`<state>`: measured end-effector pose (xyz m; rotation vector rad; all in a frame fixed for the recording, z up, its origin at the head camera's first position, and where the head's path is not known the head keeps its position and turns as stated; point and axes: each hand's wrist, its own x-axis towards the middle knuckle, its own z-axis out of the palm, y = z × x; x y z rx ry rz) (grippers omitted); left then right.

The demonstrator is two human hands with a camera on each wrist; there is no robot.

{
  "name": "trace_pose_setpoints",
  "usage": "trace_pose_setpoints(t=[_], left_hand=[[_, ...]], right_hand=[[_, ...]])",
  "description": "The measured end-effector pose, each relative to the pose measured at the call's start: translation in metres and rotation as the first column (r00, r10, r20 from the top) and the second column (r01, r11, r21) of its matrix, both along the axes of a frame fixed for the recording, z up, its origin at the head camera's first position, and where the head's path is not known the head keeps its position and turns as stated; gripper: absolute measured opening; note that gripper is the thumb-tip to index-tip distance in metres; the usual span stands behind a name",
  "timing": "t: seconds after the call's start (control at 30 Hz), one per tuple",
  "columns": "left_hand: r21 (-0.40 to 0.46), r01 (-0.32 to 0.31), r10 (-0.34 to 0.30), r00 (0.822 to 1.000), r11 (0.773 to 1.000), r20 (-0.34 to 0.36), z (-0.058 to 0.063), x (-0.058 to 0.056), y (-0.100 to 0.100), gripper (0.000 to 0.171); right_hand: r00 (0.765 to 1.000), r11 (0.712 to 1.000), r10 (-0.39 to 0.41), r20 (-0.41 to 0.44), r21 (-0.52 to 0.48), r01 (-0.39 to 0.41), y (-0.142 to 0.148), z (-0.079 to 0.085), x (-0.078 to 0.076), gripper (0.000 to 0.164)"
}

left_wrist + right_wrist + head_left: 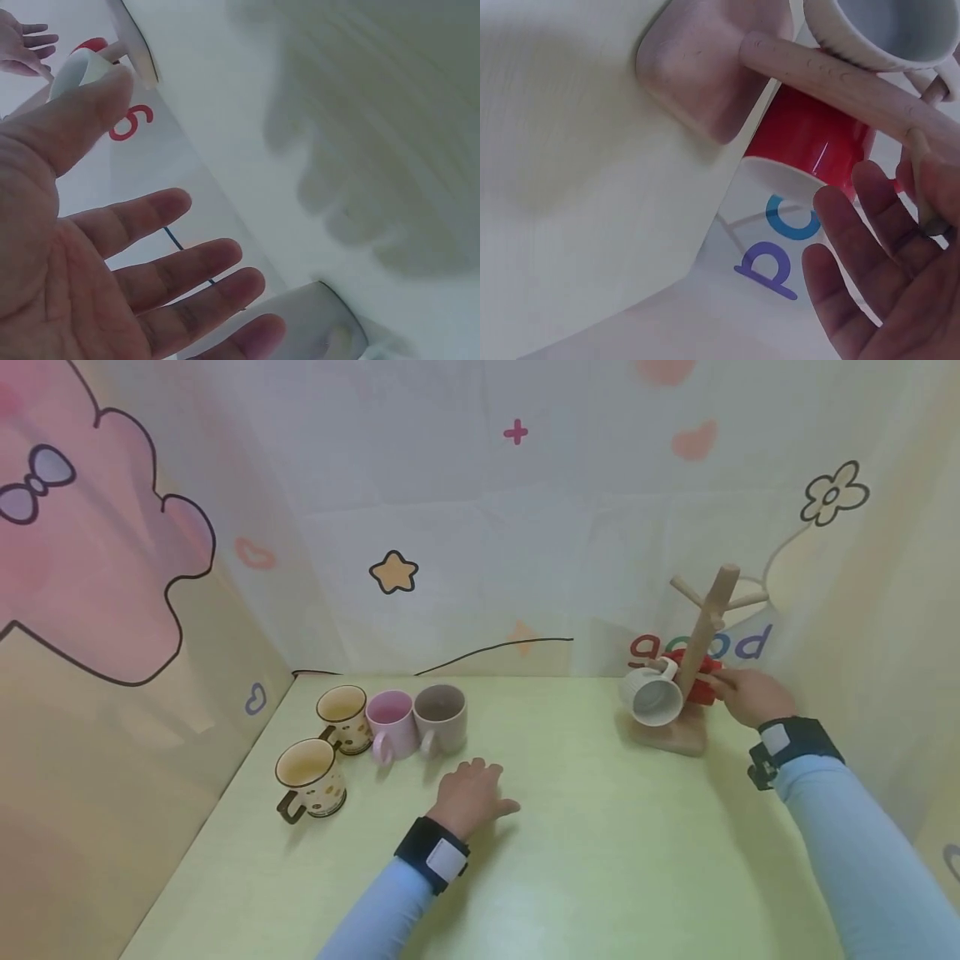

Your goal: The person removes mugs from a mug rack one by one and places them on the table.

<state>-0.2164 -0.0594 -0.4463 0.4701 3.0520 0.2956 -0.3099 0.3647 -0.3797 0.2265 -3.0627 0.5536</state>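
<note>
A wooden mug tree (pixel 701 639) stands at the right of the table. A white mug (pixel 651 693) hangs on its left side, mouth toward me. A red mug (pixel 810 139) hangs behind the trunk, partly hidden in the head view. My right hand (pixel 756 695) pinches a peg of the tree between thumb and index finger, while its other fingers (pixel 840 289) spread out beside the red mug. Over the table's middle, my left hand (pixel 468 797) holds nothing, its fingers apart. The grey mug (pixel 442 727) is nearest to it, a little beyond its fingertips.
A pink mug (pixel 393 735) stands against the grey one. Two cream patterned mugs with brown handles, one nearer (pixel 324 789) and one farther (pixel 348 731), stand upright at the left. A printed cloth (pixel 480 543) hangs behind the table.
</note>
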Motion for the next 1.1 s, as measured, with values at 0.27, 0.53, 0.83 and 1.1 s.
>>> trace_pose_setpoints(t=[0.27,0.53,0.83,1.1], left_hand=[[-0.025,0.008,-0.008,1.000,1.000,0.017,0.001,-0.003,0.002,0.051],[-0.041,0.018,-0.018,1.000,0.999,0.021,0.003,-0.001,0.002,0.051],[-0.050,0.017,-0.016,1.000,0.999,0.018,0.003,0.000,0.002,0.052],[-0.056,0.016,-0.016,1.000,0.998,-0.001,0.003,0.002,0.000,0.051]], right_hand=[[0.997,0.999,0.033,0.071,0.015,-0.034,0.017,0.007,-0.007,0.054],[0.986,0.997,0.061,0.156,-0.046,-0.054,0.031,0.010,-0.013,0.062],[0.979,0.996,0.077,0.190,-0.067,-0.066,0.037,0.010,-0.015,0.077],[0.986,0.998,0.047,0.160,-0.053,-0.039,0.029,0.009,-0.011,0.070]])
